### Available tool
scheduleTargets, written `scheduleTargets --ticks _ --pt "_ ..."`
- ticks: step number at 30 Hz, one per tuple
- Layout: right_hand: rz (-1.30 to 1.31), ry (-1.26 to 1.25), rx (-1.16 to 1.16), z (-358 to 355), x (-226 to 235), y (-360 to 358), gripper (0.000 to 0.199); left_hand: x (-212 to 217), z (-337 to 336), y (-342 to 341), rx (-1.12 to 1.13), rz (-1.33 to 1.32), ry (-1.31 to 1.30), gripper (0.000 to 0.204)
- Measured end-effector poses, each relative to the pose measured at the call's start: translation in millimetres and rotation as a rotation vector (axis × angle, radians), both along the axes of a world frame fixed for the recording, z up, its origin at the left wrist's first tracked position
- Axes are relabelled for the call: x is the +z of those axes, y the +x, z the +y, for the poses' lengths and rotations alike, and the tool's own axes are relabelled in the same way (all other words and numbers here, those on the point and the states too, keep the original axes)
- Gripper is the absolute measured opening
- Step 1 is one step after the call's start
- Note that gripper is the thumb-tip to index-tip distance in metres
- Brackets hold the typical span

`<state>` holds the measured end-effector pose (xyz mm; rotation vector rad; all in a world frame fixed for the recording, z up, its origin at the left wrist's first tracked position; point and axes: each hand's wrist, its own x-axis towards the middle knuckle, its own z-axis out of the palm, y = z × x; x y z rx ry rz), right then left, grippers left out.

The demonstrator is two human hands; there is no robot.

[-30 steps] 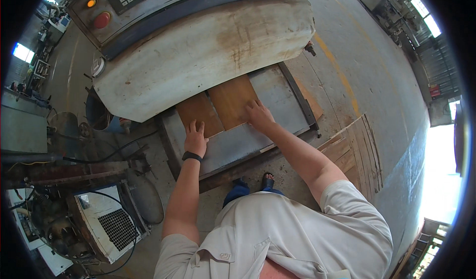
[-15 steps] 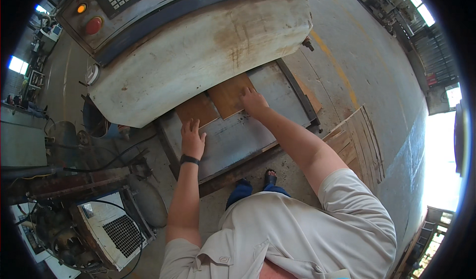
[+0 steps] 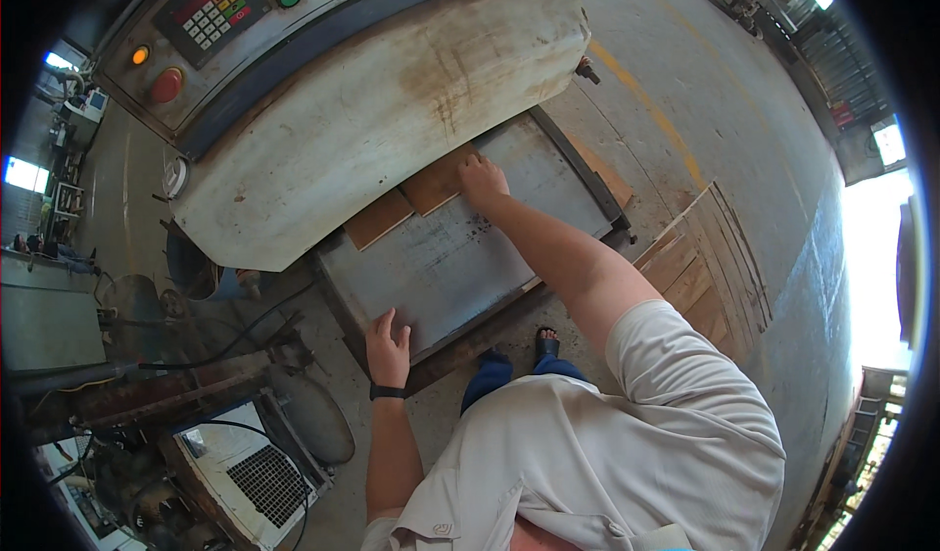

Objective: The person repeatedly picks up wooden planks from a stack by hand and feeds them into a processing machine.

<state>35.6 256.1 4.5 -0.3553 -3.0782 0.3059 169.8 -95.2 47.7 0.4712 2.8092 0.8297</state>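
Note:
Two flat brown wooden boards, a left one (image 3: 379,220) and a right one (image 3: 431,187), lie side by side on a grey metal feed table (image 3: 460,267). Their far ends run out of sight beneath the machine's pale hood. My right hand (image 3: 484,183) rests at the right board's right end, its fingers reaching over the wood close to the hood. Nearer to me, my left hand (image 3: 389,351), with a dark band on its wrist, is over the table's front left edge. Its fingers are apart and hold nothing.
The machine's stained pale hood (image 3: 392,110) spans the far side, below a control panel (image 3: 211,17) with buttons, a keypad and a lit red display. Thin wooden sheets (image 3: 700,287) lie on the floor at right. Left stands a grille-fronted unit (image 3: 264,482) with cables.
Both boards have slid farther under the hood. My left hand has left the left board and drawn back toward me. My right hand has moved forward with the right board.

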Motion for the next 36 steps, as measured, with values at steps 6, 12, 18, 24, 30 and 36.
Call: scheduleTargets --ticks 6,12,18,24,30,36 --pt "-0.218 -0.146 0.007 -11.6 12.3 3.4 0.031 -5.4 -0.6 9.6 -0.048 -0.032 0.030 0.041" --pt "0.343 -0.338 0.031 6.2 -0.7 103.8 0.044 -11.7 40.7 10.8 -0.285 -0.042 0.106 0.041" --pt "0.563 -0.355 -0.300 38.4 -5.0 285.3 0.027 -18.3 110.3 43.7 -0.581 -0.107 0.175 0.040" --pt "0.284 -0.417 -0.786 17.0 -64.8 543.6 0.018 -36.7 181.0 119.7 -0.893 -0.165 -0.006 0.042" --pt "-0.437 -0.741 -1.323 -92.9 -181.7 823.3 0.038 -39.0 238.9 203.2 -1.051 -0.183 -0.071 0.043" --pt "-0.569 -1.104 -1.597 -201.9 -181.9 966.8 0.026 -90.8 273.4 278.8 -1.059 -0.278 -0.095 0.041"
